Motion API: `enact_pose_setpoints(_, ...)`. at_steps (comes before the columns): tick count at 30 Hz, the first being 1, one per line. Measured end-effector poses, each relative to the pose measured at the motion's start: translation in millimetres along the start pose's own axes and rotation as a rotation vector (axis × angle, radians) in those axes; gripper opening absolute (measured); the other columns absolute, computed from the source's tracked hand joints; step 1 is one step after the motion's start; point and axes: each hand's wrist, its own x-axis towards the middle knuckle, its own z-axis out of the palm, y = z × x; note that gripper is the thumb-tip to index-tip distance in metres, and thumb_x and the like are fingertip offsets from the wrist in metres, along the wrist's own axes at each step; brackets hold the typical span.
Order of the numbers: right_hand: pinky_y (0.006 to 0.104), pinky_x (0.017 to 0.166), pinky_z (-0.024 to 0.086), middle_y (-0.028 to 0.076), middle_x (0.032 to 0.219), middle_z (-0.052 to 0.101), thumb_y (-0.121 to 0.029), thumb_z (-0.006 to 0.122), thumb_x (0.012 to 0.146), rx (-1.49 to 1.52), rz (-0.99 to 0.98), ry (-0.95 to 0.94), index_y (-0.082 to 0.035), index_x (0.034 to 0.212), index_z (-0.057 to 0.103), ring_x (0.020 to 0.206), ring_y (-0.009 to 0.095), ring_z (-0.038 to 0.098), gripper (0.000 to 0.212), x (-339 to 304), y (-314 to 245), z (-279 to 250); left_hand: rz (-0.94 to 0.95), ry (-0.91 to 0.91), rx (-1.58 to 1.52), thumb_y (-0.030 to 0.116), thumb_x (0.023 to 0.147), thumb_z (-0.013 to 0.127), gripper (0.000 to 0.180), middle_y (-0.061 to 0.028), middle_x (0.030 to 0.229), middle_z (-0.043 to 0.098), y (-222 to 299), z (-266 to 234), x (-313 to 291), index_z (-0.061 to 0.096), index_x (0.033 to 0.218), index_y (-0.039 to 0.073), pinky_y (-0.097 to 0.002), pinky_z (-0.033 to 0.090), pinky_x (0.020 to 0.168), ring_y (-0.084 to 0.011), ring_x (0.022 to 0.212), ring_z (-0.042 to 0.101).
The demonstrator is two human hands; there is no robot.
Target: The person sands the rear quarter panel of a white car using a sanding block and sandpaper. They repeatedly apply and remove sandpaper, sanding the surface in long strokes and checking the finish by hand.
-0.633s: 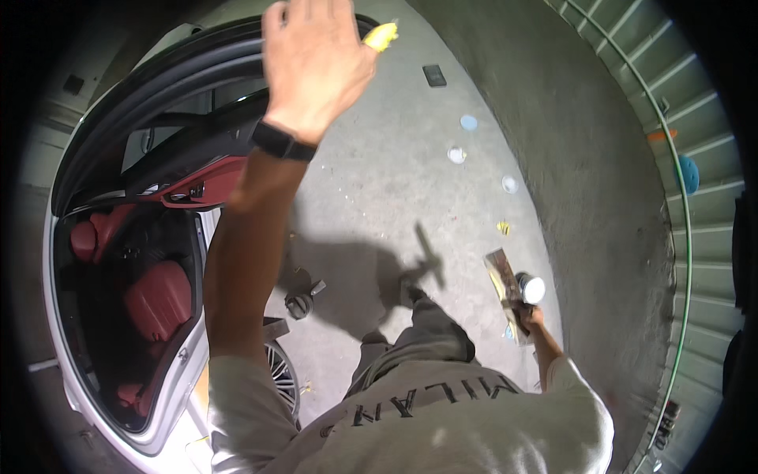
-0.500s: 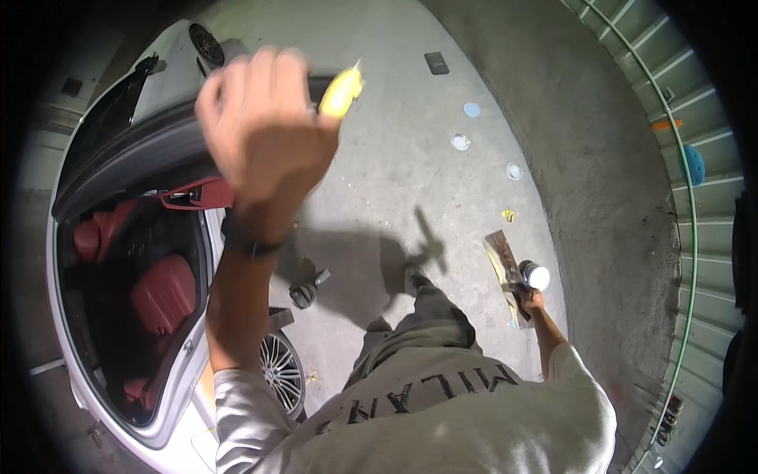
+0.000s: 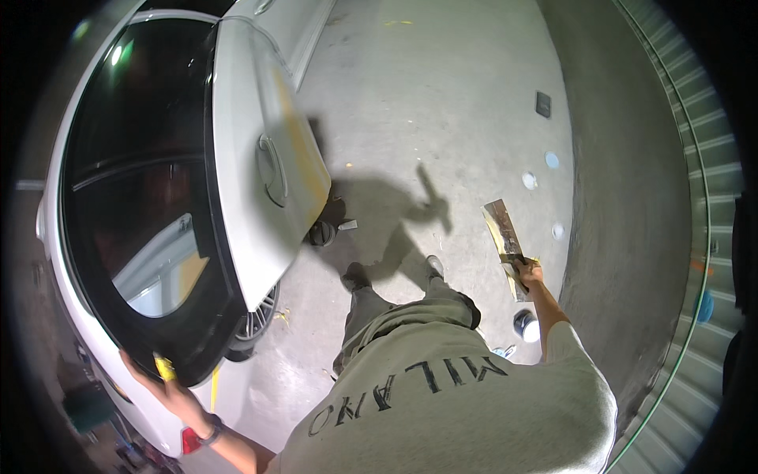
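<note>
On the left, my left hand (image 3: 172, 397) reaches to the rear upper corner of the white car door (image 3: 241, 103), fingers stretched out along its dark edge. Its thumb carries a bright yellow smear (image 3: 164, 368). At my right side, my right hand (image 3: 529, 271) is closed round the grip of a flat rectangular trowel (image 3: 500, 225); brown stains cover its blade, and pale yellow paste lines one long side. A yellow-tan patch (image 3: 304, 146) runs down the door panel beside the handle (image 3: 272, 170).
A tin with a white lid (image 3: 527, 325) stands on the floor below my right hand. Pale discs (image 3: 530, 181) and a dark flat pad (image 3: 543, 104) lie farther ahead. Near the car's wheel (image 3: 257, 324) sits a dark round object (image 3: 321, 233). A green hose (image 3: 693, 150) follows the right wall.
My left hand has dropped from high in front to the lower left. The door has swung in, covering the red interior. The trowel stays in my right hand.
</note>
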Motion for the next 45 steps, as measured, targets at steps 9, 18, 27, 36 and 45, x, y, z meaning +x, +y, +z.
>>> enact_pose_setpoints(9,0.0394,0.093,0.057,0.019,0.112,0.080,-0.040,0.065,0.102,0.118,-0.357,-0.122,-0.006,0.121,0.079,0.103,0.033,0.076,0.041,-80.2,-88.4,-114.1,0.096,0.132,0.073,-0.016,0.094,0.044,0.074,-0.0179,0.166,0.050,-125.2,-115.0,172.1,0.046,0.164,0.006,-0.0358,0.028,0.130,-0.0299,0.155,0.045)
enact_pose_setpoints(18,0.0434,0.082,0.056,0.022,0.096,0.077,-0.037,0.065,0.102,0.035,-0.794,-0.206,-0.003,0.114,0.077,0.088,0.032,0.076,0.038,-208.7,-149.5,-318.6,0.136,0.301,0.420,0.005,0.097,0.062,0.081,-0.0200,0.161,0.053,11.3,-246.7,212.0,0.036,0.171,0.028,-0.0508,0.036,0.128,-0.0380,0.150,0.050)
enact_pose_setpoints(27,0.0505,0.082,0.058,0.017,0.097,0.078,-0.036,0.066,0.101,-0.449,-1.023,-0.277,-0.012,0.110,0.080,0.093,0.042,0.073,0.030,-223.9,-204.7,-329.2,0.149,-0.219,0.039,0.006,0.093,0.066,0.063,-0.0192,0.162,0.051,215.1,-126.5,-37.6,0.055,0.155,0.008,-0.0518,0.037,0.124,-0.0384,0.149,0.047)
enact_pose_setpoints(36,0.0543,0.076,0.058,0.016,0.092,0.076,-0.026,0.066,0.097,-0.631,-1.511,-0.494,-0.014,0.103,0.077,0.088,0.041,0.074,0.017,-150.5,-312.4,-218.3,0.140,-1.100,-0.064,0.019,0.098,0.063,0.027,-0.0187,0.092,0.076,369.4,106.4,-188.3,0.067,0.123,0.008,-0.0513,0.057,0.074,-0.0403,0.085,0.074)
enact_pose_setpoints(45,0.0528,0.079,0.058,0.016,0.092,0.076,-0.026,0.069,0.096,-0.850,-1.395,-0.717,-0.014,0.103,0.078,0.090,0.040,0.073,0.017,-2.2,-369.3,-57.9,0.236,-0.766,-0.196,0.017,0.098,0.061,0.021,-0.0114,0.068,0.066,272.8,314.2,-254.1,0.064,0.117,0.008,-0.0451,0.050,0.055,-0.0317,0.060,0.067)
